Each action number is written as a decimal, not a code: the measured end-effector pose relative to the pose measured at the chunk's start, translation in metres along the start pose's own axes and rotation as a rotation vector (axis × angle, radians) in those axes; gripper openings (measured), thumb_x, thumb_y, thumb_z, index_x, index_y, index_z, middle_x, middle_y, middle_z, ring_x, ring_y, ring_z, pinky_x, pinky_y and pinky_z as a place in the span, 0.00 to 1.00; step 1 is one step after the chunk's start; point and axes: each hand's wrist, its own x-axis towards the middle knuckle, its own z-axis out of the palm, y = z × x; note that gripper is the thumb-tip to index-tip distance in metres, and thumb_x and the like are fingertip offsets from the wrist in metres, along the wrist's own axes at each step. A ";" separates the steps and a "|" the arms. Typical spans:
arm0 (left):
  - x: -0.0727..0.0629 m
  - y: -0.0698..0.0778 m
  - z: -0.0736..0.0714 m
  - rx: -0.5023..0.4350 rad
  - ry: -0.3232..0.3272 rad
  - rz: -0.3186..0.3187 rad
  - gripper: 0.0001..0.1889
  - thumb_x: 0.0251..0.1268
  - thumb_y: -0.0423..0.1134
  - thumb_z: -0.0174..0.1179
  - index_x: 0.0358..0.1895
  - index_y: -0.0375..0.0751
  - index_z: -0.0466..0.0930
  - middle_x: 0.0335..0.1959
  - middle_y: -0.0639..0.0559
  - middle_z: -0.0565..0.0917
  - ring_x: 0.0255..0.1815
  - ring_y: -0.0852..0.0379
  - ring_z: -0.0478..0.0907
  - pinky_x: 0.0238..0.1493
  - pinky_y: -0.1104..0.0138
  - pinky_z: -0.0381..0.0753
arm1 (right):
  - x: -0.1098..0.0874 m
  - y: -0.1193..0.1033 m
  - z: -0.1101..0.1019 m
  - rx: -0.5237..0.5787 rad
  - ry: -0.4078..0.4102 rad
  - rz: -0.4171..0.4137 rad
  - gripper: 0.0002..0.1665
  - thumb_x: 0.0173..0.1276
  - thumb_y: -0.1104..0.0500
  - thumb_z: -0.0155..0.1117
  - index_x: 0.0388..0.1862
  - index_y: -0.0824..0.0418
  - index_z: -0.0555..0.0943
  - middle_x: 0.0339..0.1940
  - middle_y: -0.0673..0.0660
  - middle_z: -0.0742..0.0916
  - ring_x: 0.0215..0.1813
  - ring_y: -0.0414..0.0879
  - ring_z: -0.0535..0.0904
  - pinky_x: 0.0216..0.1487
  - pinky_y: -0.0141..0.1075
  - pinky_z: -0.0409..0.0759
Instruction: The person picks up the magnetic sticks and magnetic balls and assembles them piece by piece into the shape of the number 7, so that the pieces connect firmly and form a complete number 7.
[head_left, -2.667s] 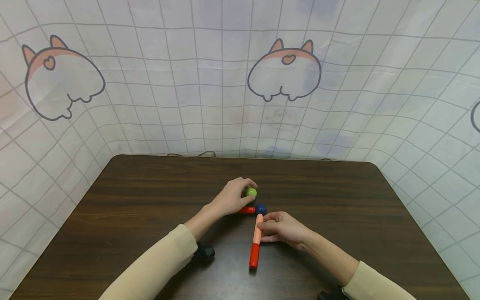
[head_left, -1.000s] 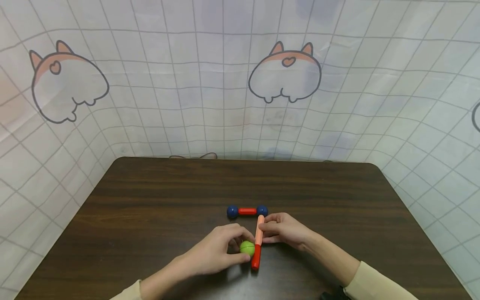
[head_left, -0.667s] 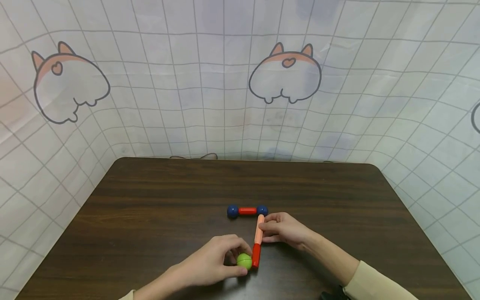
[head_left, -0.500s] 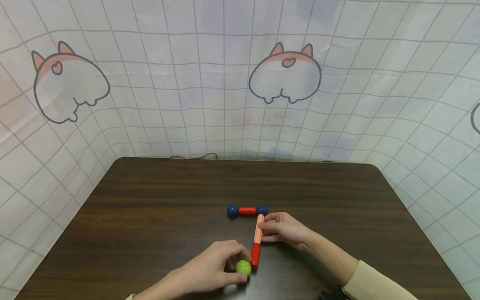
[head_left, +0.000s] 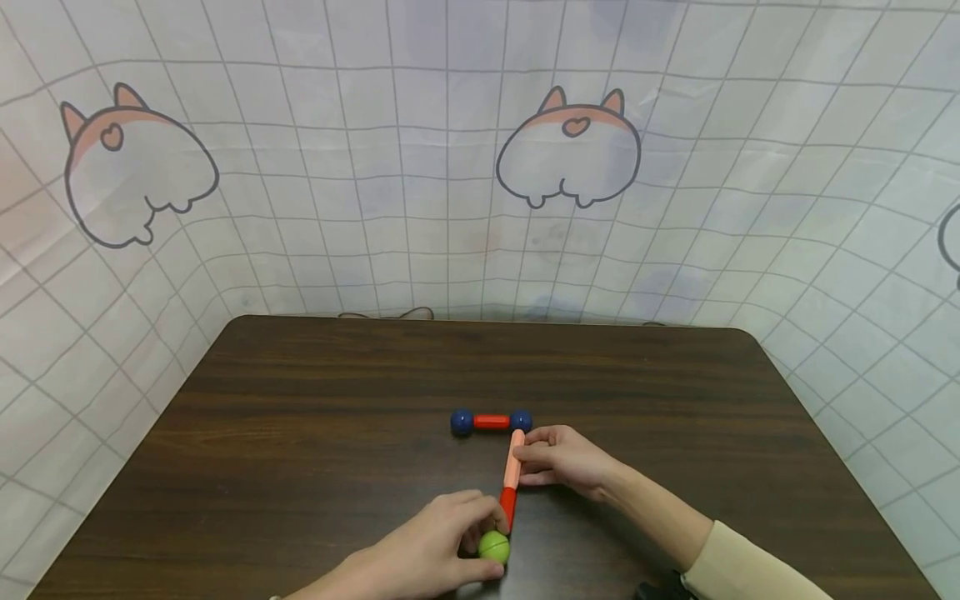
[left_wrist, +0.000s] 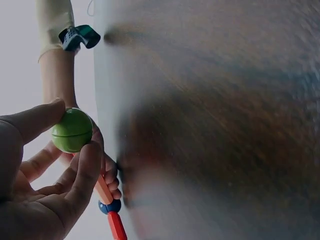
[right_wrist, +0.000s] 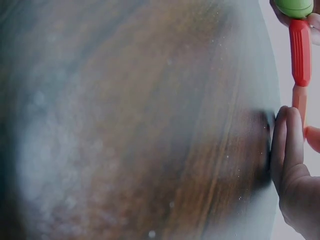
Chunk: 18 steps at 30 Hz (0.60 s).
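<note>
Between thumb and fingers my left hand (head_left: 442, 542) pinches a lime-green ball (head_left: 494, 547) with a seam round its middle. The ball sits right at the near end of a red rod (head_left: 507, 505), as the right wrist view also shows. That red rod continues end to end into a peach rod (head_left: 513, 463). My right hand (head_left: 566, 460) pinches the peach rod from its right side. At the peach rod's far end is a dark blue ball (head_left: 521, 422), joined through a short red rod (head_left: 491, 422) to a second blue ball (head_left: 462, 422) on the left.
Everything lies on a dark wood-grain table (head_left: 300, 433). Behind it hangs a white gridded curtain (head_left: 420, 183) with cartoon drawings, and thin cables (head_left: 416, 312) show at the back edge. A black wrist device (left_wrist: 80, 37) is strapped at the right sleeve.
My left hand brought the green ball from beyond the short red rod toward the near side, down along the rods to their near end. My right hand has kept its hold on the peach rod.
</note>
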 end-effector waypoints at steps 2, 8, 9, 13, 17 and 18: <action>0.001 0.000 0.001 -0.004 0.010 0.002 0.14 0.68 0.44 0.71 0.51 0.49 0.79 0.39 0.66 0.76 0.35 0.70 0.76 0.38 0.73 0.80 | 0.000 0.000 0.000 -0.003 0.002 -0.001 0.25 0.78 0.63 0.61 0.62 0.80 0.70 0.45 0.62 0.85 0.47 0.48 0.85 0.52 0.41 0.83; 0.002 -0.001 0.004 0.012 0.024 -0.005 0.13 0.67 0.44 0.72 0.49 0.50 0.79 0.37 0.65 0.76 0.35 0.70 0.75 0.38 0.73 0.79 | 0.000 0.001 0.001 0.000 0.005 -0.001 0.27 0.78 0.62 0.61 0.64 0.82 0.69 0.45 0.63 0.85 0.47 0.49 0.85 0.52 0.41 0.83; 0.002 -0.001 0.004 0.018 0.025 -0.007 0.13 0.67 0.44 0.72 0.49 0.50 0.79 0.37 0.66 0.76 0.35 0.70 0.75 0.38 0.73 0.79 | 0.000 0.000 0.000 0.002 0.008 0.000 0.27 0.78 0.63 0.61 0.64 0.82 0.69 0.45 0.62 0.85 0.47 0.49 0.85 0.52 0.41 0.83; 0.002 0.000 0.004 0.032 0.030 -0.018 0.13 0.66 0.43 0.73 0.48 0.50 0.79 0.37 0.66 0.76 0.34 0.70 0.75 0.37 0.74 0.79 | -0.001 0.000 0.000 -0.002 0.013 0.004 0.25 0.77 0.63 0.61 0.63 0.81 0.70 0.44 0.62 0.86 0.46 0.48 0.85 0.51 0.40 0.83; 0.003 0.001 0.004 0.041 0.026 -0.023 0.13 0.66 0.43 0.73 0.48 0.49 0.80 0.36 0.66 0.75 0.33 0.70 0.75 0.36 0.74 0.78 | -0.004 -0.003 -0.003 -0.035 0.014 0.027 0.22 0.77 0.62 0.61 0.59 0.80 0.75 0.41 0.62 0.88 0.43 0.49 0.87 0.49 0.40 0.84; 0.003 0.000 0.003 0.043 0.026 -0.021 0.13 0.66 0.43 0.73 0.48 0.49 0.80 0.36 0.66 0.75 0.33 0.70 0.75 0.36 0.74 0.78 | -0.004 -0.004 -0.004 -0.044 0.014 0.036 0.21 0.78 0.62 0.60 0.58 0.79 0.76 0.41 0.63 0.88 0.43 0.50 0.88 0.48 0.40 0.84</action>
